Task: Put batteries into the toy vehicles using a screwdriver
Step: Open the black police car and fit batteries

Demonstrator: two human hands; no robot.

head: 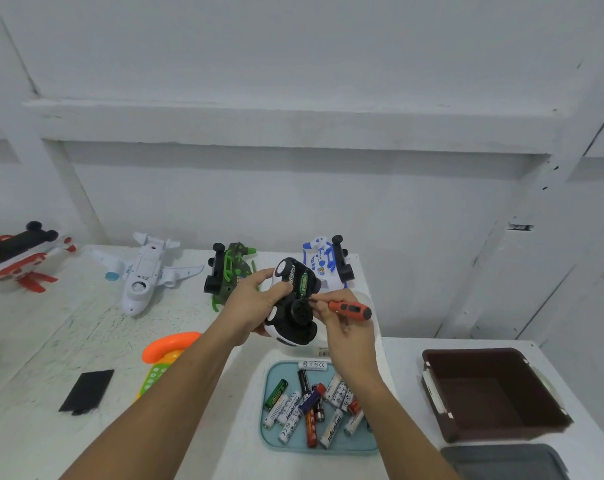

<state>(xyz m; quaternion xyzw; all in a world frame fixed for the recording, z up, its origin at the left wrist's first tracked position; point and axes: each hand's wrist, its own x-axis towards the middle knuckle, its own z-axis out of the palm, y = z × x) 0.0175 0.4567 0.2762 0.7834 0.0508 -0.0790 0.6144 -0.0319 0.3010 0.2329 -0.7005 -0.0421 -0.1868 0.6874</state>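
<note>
Two cells appear seated in the open compartment of the black-and-white toy car. The left hand holds the car belly-up above the bench, fingers curled round its body. The right hand pinches the red screwdriver, its tip touching the underside just beside the cells.

Judgement: loading looks near complete; closing remains. The next move calls for fetching the black panel, likely the cover, which lies well apart to the left, then seating and screwing it down.

Spare batteries lie in a blue tray. The bench is white and scuffed. A white toy plane and a green toy vehicle wait against the white board wall. A brown bin sits to the right.
</note>
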